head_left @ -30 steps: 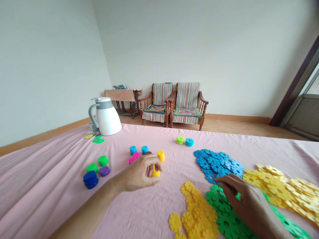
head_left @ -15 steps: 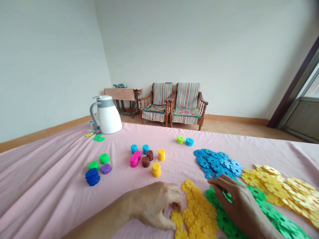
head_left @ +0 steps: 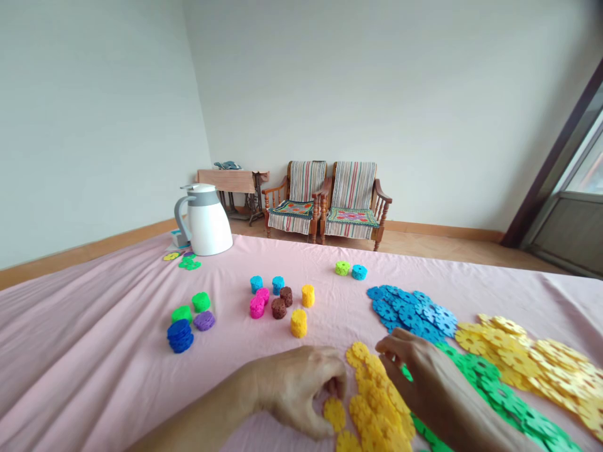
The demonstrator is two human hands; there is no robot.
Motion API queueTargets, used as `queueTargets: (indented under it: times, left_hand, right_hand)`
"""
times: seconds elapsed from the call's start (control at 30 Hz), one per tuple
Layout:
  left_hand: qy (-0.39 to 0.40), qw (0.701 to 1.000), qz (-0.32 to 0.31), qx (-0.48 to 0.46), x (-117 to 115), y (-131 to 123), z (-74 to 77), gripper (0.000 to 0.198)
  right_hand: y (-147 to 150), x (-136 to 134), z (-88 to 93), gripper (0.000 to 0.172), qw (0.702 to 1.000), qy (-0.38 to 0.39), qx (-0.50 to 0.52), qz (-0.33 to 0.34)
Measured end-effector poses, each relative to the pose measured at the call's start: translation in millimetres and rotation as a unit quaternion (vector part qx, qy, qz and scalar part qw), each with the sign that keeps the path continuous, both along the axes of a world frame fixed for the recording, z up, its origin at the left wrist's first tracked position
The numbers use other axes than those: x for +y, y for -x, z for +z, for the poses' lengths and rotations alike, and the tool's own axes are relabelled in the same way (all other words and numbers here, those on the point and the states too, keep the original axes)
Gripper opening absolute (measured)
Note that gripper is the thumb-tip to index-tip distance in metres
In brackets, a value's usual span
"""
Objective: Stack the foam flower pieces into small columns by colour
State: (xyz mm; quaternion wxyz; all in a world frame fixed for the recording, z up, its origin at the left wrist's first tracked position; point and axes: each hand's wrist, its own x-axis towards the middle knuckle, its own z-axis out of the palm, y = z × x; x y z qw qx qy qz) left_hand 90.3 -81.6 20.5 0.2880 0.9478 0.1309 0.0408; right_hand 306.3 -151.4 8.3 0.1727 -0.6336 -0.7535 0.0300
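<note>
My left hand [head_left: 301,386] rests low over the pink cloth, fingers curled and thumb opposite. Between its fingertips is a yellow notched plastic disc [head_left: 334,414]; whether more discs lie beneath it I cannot see. A loose heap of orange-yellow discs [head_left: 379,405] spreads just to its right. My right hand [head_left: 417,370] hovers over that heap's right side and the green discs [head_left: 502,395], its fingers bent together. Anything in its fingertips is hidden. Behind it lies a pile of blue discs [head_left: 412,311].
Short disc stacks stand on the cloth, among them yellow [head_left: 298,324], brown [head_left: 279,308], pink [head_left: 257,307], dark blue [head_left: 179,336] and purple [head_left: 204,321]. Lighter yellow discs [head_left: 532,361] are piled at right. A white jug [head_left: 210,226] stands at the far left edge.
My right hand has moved left, from beside the blue and green discs toward the orange-yellow heap. The left hand stays nearly in place around the yellow disc. The view has shifted slightly.
</note>
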Motion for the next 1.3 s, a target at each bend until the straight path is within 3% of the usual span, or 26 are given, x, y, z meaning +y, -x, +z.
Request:
queueTargets:
  times: [0.2, 0.3, 0.5, 0.67, 0.83, 1.3]
  left_hand:
    - [-0.003, 1.0, 0.004, -0.009, -1.2, -0.8, -8.3, 0.027]
    - [-0.03, 0.999, 0.022, -0.022, 2.1, 3.6, -4.3, 0.028]
    - [-0.087, 0.97, 0.207, -0.087, 32.2, 28.6, 22.2, 0.02]
    - [-0.063, 0.947, 0.288, -0.126, 54.6, 39.7, 17.7, 0.021]
    - [-0.061, 0.948, 0.294, -0.102, 58.9, 37.5, 7.0, 0.02]
    - [-0.055, 0.951, 0.288, -0.098, 60.7, 36.9, 3.5, 0.02]
  right_hand:
    - [0.0, 1.7, -8.7, 0.03, 0.999, -0.035, 0.02, -0.019]
    - [-13.5, 5.0, -18.7, 0.03, 0.994, -0.082, 0.045, -0.054]
    - [-39.7, 9.6, -31.5, 0.03, 0.985, -0.138, 0.042, -0.091]
    - [-40.1, 9.1, -31.9, 0.03, 0.987, -0.132, 0.036, -0.084]
    - [-33.3, 7.7, -32.6, 0.031, 0.99, -0.112, 0.045, -0.067]
    - [-32.4, 7.8, -35.3, 0.029, 0.993, -0.086, 0.06, -0.056]
